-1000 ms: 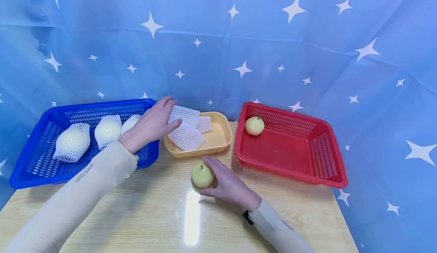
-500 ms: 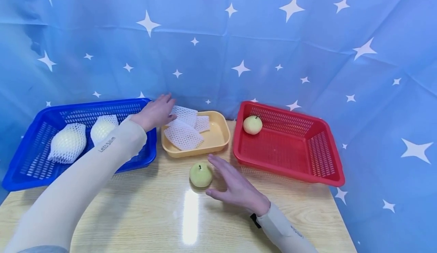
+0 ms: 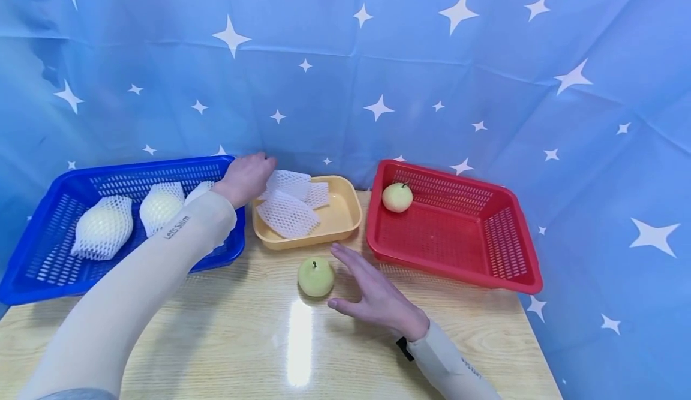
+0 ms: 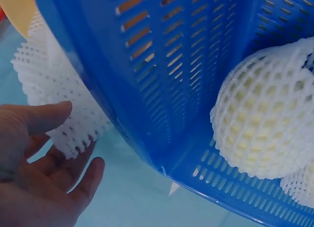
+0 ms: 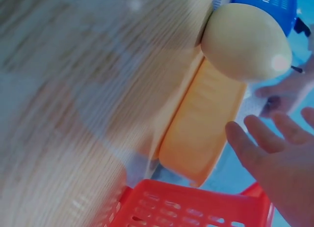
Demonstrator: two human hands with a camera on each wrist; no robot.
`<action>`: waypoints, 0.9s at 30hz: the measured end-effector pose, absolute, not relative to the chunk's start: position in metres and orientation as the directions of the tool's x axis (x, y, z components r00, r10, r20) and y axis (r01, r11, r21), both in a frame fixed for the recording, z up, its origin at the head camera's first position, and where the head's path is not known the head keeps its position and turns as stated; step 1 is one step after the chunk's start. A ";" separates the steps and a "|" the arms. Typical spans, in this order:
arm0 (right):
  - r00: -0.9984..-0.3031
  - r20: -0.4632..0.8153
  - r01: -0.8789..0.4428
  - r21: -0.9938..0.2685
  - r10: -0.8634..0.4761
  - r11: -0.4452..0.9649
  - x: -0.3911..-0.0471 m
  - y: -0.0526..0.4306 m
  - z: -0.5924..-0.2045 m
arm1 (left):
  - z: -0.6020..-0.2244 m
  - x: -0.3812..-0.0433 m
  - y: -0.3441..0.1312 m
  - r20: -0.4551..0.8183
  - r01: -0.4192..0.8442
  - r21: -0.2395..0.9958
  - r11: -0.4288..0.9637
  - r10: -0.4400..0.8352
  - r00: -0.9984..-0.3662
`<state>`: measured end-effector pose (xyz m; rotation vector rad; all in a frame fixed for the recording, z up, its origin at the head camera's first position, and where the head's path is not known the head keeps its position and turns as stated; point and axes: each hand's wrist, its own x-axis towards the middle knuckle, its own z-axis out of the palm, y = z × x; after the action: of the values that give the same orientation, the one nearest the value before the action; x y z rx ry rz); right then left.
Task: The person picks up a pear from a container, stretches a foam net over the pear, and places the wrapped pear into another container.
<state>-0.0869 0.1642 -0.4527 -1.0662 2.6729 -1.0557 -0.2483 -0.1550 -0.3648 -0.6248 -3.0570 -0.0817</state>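
Observation:
My left hand (image 3: 247,178) reaches to the left end of the yellow tray (image 3: 345,227), its fingers curled down. In the left wrist view, a white foam net sleeve (image 4: 81,101) lies between its thumb and fingers, and the hand (image 4: 41,163) grips its edge. Other foam net sleeves (image 3: 288,215) lie in the tray. A yellow-green pear (image 3: 315,277) stands on the table, stem up. Just right of it, apart from it, my right hand (image 3: 378,298) holds nothing, thumb and fingers spread.
A blue basket (image 3: 237,250) at left holds several pears in foam nets (image 3: 104,227). The red basket (image 3: 432,238) at right has one bare pear (image 3: 397,197) in its back left corner. A blue star-patterned curtain (image 3: 324,28) hangs behind the table (image 3: 232,340).
My right hand has let go of the pear and drawn back slightly to the right. My left hand has lowered and curled its fingers onto a foam net sleeve by the tray's left end.

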 end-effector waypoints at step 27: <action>-0.783 0.198 -0.550 -0.664 -0.590 0.507 -0.087 0.170 -0.447 | -0.344 -0.206 -0.168 0.458 0.417 0.386 0.823 0.222 -0.861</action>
<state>-0.0866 0.1700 -0.4466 -1.0152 2.6800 -1.1506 -0.2064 -0.1684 -0.3442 -0.4782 -2.6078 -0.6809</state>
